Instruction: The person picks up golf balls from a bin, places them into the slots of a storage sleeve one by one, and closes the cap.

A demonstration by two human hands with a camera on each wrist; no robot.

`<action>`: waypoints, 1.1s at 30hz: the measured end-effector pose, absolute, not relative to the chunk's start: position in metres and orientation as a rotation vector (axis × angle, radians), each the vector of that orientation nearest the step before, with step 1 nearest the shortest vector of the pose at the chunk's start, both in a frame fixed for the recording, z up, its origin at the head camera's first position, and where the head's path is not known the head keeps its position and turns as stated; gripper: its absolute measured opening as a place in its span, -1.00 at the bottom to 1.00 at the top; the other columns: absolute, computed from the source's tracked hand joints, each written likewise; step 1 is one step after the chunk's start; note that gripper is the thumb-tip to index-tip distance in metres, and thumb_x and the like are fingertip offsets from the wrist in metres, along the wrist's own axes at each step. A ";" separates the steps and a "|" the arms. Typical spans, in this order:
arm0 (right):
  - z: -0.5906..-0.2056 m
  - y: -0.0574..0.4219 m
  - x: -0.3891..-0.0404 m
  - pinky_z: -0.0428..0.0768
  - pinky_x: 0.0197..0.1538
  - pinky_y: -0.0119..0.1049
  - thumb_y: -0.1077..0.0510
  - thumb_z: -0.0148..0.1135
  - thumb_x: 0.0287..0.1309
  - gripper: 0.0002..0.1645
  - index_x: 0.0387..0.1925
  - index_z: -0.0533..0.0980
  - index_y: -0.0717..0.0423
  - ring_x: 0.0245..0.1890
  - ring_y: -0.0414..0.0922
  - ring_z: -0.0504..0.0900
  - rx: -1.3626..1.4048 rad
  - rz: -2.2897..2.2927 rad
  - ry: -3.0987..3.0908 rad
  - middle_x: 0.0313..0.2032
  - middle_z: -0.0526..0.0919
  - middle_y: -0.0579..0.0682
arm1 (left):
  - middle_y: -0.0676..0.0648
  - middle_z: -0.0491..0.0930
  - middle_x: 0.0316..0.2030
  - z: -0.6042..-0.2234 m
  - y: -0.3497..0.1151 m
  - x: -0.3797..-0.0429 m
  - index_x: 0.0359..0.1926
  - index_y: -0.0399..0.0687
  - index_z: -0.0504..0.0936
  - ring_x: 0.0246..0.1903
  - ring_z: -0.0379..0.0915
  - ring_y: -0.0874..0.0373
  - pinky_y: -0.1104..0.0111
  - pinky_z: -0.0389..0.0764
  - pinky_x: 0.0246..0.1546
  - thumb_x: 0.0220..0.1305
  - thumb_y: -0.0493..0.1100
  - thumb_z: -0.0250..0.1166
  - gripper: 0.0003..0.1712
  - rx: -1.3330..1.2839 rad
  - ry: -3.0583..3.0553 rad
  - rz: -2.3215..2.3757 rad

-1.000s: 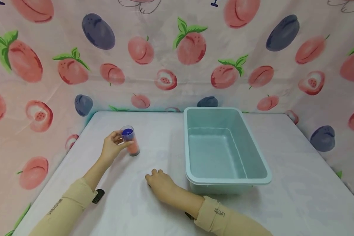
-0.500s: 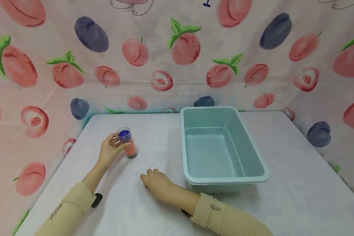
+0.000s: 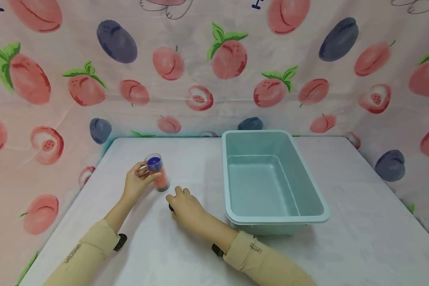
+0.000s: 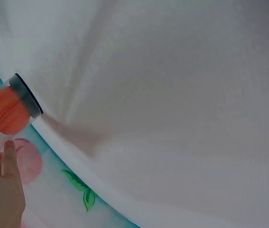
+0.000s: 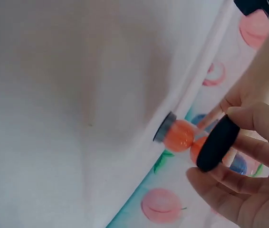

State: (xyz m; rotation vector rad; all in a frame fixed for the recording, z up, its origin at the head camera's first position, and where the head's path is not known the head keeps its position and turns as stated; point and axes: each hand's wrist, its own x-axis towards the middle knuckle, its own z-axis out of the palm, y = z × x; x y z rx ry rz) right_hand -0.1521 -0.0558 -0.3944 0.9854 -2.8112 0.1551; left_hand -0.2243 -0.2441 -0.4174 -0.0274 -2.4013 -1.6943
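A clear cylindrical container (image 3: 161,182) stands on the white table at the left, with orange balls inside and a blue ball at the top. Its base is dark grey, and no lid covers its upper end. My left hand (image 3: 136,183) grips its side with thumb and fingers. In the left wrist view, the container's lower part (image 4: 12,109) shows at the left edge. Just in front of the container, my right hand (image 3: 188,209) pinches a black round lid (image 5: 218,142) by its edges. From the head view, that hand mostly hides the lid.
A pale blue-green plastic bin (image 3: 277,219) stands right of the hands, with nothing seen inside. A fruit-print cloth (image 3: 200,55) hangs behind and beside the white table (image 3: 364,206). Black cameras are strapped at both wrists.
My right hand, with the black lid, has moved forward and slightly left, closer to the container. My left hand stays on the container, which has hardly moved.
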 end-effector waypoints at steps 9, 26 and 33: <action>-0.380 -0.059 -0.174 0.59 -0.21 -0.38 0.12 0.33 0.10 -0.62 -0.04 0.47 0.05 -0.23 -0.09 0.55 0.845 0.679 -2.690 -0.16 0.51 0.07 | -0.30 0.54 0.03 -0.414 -0.245 -0.224 0.12 -0.41 0.43 -0.33 0.50 0.64 0.68 0.54 -0.23 0.07 -0.30 0.39 -0.42 -0.004 -2.347 -1.806; -0.373 -0.085 -0.211 0.56 0.08 -0.31 0.25 0.32 0.08 -0.58 -0.05 0.36 0.24 -0.03 0.00 0.62 0.577 1.484 -2.272 -0.07 0.58 0.16 | 0.47 0.59 -0.51 -0.417 -0.251 -0.228 -0.20 -0.12 0.59 -0.41 0.58 0.55 0.63 0.58 -0.26 -0.02 -0.39 0.42 -0.69 0.005 -2.230 -1.919; -0.373 -0.092 -0.224 0.55 0.07 -0.41 0.28 0.33 0.06 -0.63 -0.10 0.41 0.30 -0.03 0.01 0.61 0.602 1.657 -2.189 -0.13 0.55 0.18 | 0.43 0.62 -0.49 -0.419 -0.251 -0.230 -0.32 0.10 0.58 -0.38 0.59 0.53 0.63 0.58 -0.25 -0.01 -0.40 0.41 -0.68 -0.014 -2.187 -1.980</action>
